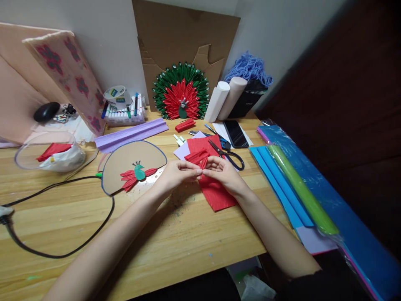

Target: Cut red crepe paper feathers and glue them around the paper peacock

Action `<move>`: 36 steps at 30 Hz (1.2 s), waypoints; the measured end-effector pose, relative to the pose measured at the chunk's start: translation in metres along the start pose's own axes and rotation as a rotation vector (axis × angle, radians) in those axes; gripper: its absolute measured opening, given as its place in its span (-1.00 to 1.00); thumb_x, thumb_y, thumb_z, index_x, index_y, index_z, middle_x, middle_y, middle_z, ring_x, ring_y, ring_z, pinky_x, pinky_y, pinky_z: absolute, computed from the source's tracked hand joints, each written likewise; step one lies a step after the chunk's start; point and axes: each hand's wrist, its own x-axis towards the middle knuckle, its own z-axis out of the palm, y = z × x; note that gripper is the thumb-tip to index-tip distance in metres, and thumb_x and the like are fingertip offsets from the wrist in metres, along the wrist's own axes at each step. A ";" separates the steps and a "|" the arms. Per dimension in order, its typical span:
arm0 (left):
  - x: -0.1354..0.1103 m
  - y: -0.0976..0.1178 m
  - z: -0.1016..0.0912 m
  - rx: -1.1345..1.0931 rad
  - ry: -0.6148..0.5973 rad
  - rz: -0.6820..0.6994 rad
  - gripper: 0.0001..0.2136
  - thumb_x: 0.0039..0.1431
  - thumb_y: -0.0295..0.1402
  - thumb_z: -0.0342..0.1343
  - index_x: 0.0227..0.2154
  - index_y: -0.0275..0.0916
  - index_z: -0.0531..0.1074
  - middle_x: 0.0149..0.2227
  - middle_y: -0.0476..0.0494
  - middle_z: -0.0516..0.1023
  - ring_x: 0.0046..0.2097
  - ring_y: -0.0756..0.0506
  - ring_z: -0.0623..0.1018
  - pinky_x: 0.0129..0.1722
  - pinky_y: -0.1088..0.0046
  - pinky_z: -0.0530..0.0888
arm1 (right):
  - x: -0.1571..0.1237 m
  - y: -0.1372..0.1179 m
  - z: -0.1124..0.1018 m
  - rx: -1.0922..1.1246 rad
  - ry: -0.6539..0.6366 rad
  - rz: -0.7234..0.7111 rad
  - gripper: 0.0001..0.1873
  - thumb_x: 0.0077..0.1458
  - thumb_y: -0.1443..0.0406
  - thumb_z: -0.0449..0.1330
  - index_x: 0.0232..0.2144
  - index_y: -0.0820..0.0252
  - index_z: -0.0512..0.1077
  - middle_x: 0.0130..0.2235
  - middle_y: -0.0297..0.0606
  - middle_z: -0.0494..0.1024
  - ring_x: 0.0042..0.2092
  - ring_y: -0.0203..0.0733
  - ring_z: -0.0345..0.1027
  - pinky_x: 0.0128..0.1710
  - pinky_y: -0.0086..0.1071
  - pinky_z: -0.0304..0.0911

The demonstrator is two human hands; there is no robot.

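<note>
Both my left hand and my right hand pinch a small piece of red crepe paper between their fingertips. Beneath them lies a larger red crepe paper sheet, with a folded red strip near my fingers. Black-handled scissors rest on the sheet's upper right, beside my right hand. Left of my left hand is a cardboard half-round with a blue edge. It carries a green paper bird and several red crepe feathers.
A finished green-and-red peacock leans on a cardboard sheet at the back. A phone lies behind the scissors. Rolled papers line the right edge. A black cable loops at left, near a clear bowl and a marker box.
</note>
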 end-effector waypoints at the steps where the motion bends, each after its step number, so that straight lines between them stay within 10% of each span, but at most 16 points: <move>1: 0.000 -0.001 0.000 0.000 0.001 -0.002 -0.79 -0.11 -0.34 0.30 -0.40 -0.34 0.51 -0.47 -0.11 0.58 -0.41 0.04 0.53 -0.30 0.49 0.45 | 0.000 0.000 0.000 -0.004 0.001 -0.004 -0.61 -0.29 0.29 0.41 -0.37 0.16 0.37 -0.37 -0.38 0.46 -0.30 -0.31 0.37 -0.20 -0.39 0.28; 22: 0.000 0.003 -0.001 -0.358 -0.167 -0.208 -0.85 -0.13 -0.49 0.31 -0.44 -0.34 0.49 -0.49 -0.01 0.52 -0.45 0.13 0.46 -0.35 0.62 0.37 | -0.005 -0.010 0.000 -0.042 -0.150 -0.145 -0.76 -0.15 0.26 0.37 -0.38 0.15 0.44 -0.34 -0.34 0.50 -0.25 -0.27 0.38 -0.17 -0.38 0.28; 36: 0.000 -0.001 -0.001 0.091 -0.084 0.026 -0.79 -0.07 -0.31 0.25 -0.38 -0.34 0.51 -0.50 -0.02 0.48 -0.48 0.10 0.40 -0.43 0.57 0.31 | -0.004 -0.008 0.000 -0.180 -0.004 -0.160 -0.80 -0.05 0.20 0.28 -0.36 0.17 0.46 -0.40 -0.33 0.49 -0.36 -0.29 0.36 -0.31 -0.38 0.30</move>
